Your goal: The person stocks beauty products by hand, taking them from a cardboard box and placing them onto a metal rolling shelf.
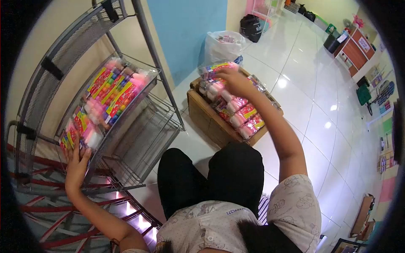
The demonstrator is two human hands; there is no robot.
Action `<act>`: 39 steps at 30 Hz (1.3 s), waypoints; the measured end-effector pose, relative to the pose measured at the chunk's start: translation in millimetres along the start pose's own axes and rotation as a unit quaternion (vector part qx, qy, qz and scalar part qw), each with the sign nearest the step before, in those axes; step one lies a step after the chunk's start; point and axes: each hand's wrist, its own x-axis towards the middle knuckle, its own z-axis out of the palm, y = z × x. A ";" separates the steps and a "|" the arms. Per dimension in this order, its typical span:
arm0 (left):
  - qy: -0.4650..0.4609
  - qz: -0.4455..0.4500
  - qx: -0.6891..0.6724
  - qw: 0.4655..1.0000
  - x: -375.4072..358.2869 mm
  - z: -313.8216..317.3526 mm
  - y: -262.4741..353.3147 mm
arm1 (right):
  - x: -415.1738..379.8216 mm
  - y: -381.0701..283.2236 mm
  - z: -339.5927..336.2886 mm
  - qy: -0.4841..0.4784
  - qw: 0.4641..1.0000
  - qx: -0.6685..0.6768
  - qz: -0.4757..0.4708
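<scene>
My left hand [76, 162] rests at the near end of a metal rack shelf, its fingers stretched against a clear plastic packet [91, 135] with pink and white contents. Farther along that shelf lie more packets [122, 92] with red and yellow labels and coloured, bead-like contents. Over an open cardboard box [204, 120], my right hand [237, 83] has its fingers closed on the edge of a similar packet [219, 67] at the box's far end. Rows of pink and white packets [238, 105] fill the box. My right fingertips are partly hidden by the hand.
The grey mesh rack [147, 38] stands at the left, with a lower wire shelf [145, 130]. Behind the box are a white plastic bag [219, 50] and a black bag [252, 27]. Red metal bars [63, 206] lie below the rack. White tiled floor [312, 126] extends to the right.
</scene>
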 end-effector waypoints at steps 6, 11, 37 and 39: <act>0.039 -0.036 -0.053 0.997 -4.2 2.2 12.0 | -65.4 54.8 -23.2 -0.261 0.934 -0.089 0.226; 0.063 -0.010 -0.141 0.988 -0.4 10.2 -4.7 | -61.5 61.7 -6.8 -0.310 0.923 -0.141 0.181; 0.337 -0.013 -0.124 0.933 -9.7 13.1 13.6 | 61.0 -190.3 -141.3 -0.075 0.989 -0.008 -0.130; 0.386 0.002 -0.153 0.910 -13.8 3.5 19.7 | 82.6 -230.2 -141.1 -0.084 0.976 -0.010 -0.201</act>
